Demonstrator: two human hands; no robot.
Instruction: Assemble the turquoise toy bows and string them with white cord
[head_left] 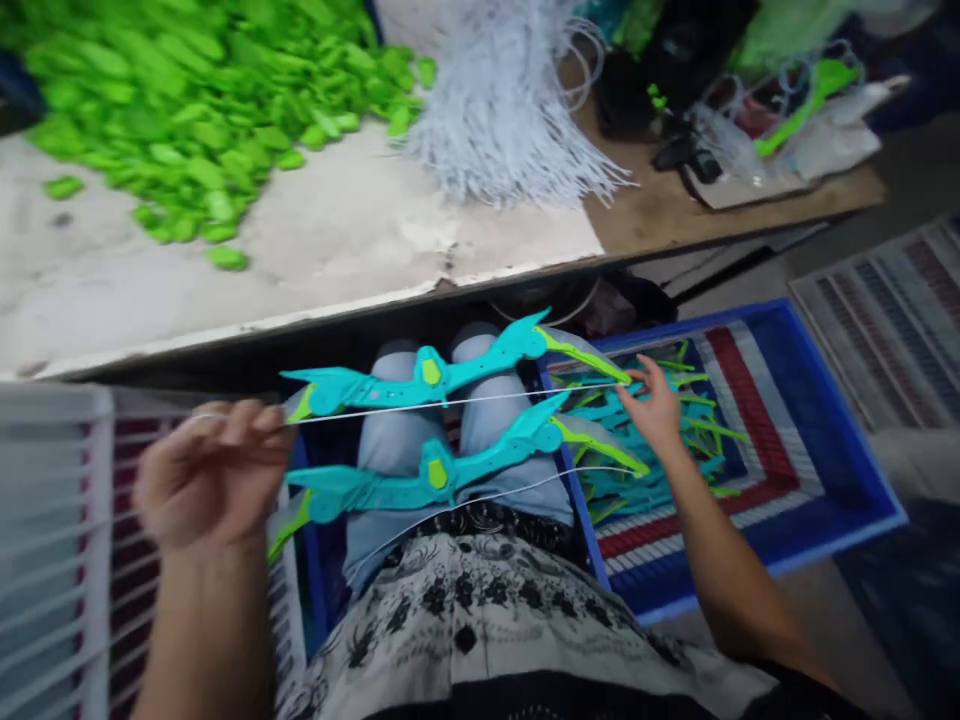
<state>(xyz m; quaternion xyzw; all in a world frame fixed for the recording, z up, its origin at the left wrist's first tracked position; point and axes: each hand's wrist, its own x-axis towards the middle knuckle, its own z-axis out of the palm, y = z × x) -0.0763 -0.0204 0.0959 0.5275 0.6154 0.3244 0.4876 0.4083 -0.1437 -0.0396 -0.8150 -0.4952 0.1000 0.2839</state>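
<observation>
A table [315,210] with a pale, scuffed, stained top spans the far side. A blue plastic crate [832,440], rectangular and striped inside, holds a tangle [652,445] of turquoise and lime pieces. On the table lie a loose heap [195,100] of small, smooth lime pieces and a sheaf [502,110] of thin white cords. The upper bow [431,375] is over the knees, the lower bow [436,475] nearer the body, above the lap; both look like moulded plastic, with turquoise middles, jagged wings and curved lime limbs. The left hand [217,470], blurred, is curled closed on the upper bow's left end; the right hand [651,405] pinches its right tip. A white string [450,401] runs straight between the two hands.

The table's chipped front edge lies just beyond the upper bow; a narrow gap parts the bows. The crate's near-left rim lies close by their right limbs.

The upper bow's long axis runs left to right, its right end slightly nearer the table; its limbs bend back toward the body, string on that side.
</observation>
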